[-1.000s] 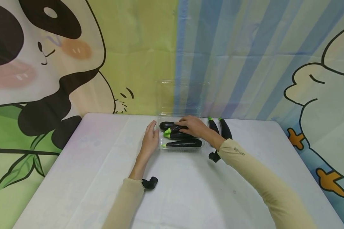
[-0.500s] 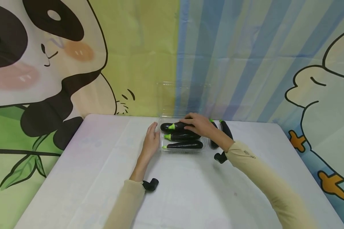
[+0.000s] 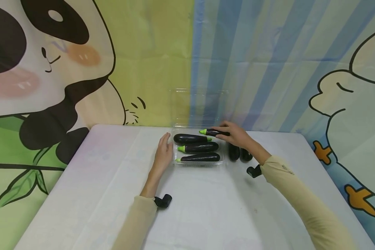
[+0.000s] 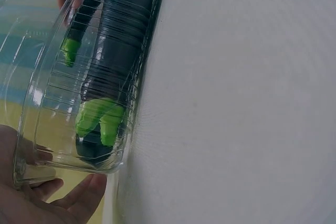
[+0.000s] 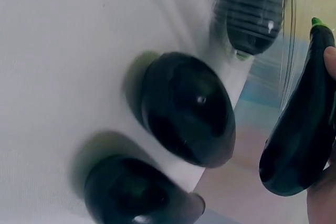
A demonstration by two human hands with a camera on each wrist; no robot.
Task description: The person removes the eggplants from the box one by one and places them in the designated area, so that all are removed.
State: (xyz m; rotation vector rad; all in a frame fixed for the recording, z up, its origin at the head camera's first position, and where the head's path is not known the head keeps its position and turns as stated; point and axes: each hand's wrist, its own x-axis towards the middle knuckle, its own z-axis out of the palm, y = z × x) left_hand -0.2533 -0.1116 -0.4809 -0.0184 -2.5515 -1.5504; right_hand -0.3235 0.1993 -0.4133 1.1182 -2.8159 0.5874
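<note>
Clear plastic forms the container (image 3: 203, 164) in the middle of my head view, and over its back right corner I have the held eggplant (image 3: 212, 132), pinched between thumb and fingers of the right hand (image 3: 235, 134). Its long axis runs roughly left to right across the frame, green stem to the left, near parallel to the three inside. As I judge it, the move turns on how it sits just behind the stem end of the back eggplant (image 3: 191, 139) and in front of the raised lid (image 3: 200, 106). The middle eggplant (image 3: 201, 148) and front eggplant (image 3: 200, 158) lie toward the lower part of the container. Of my two hands, the left hand (image 3: 163, 153) is the farther: fingers fairly straight against the left end, holding nothing.

The right hand covers the held one's blunt end, so I cannot tell whether it touches the container. The stems of the inner loose eggplant (image 3: 233, 152) and outer loose eggplant (image 3: 246, 155), right of the container on the tabletop (image 3: 206, 208), are hidden too. The right wrist view crops the right hand and outer one; the left's ribbed plastic blurs the contents.
</note>
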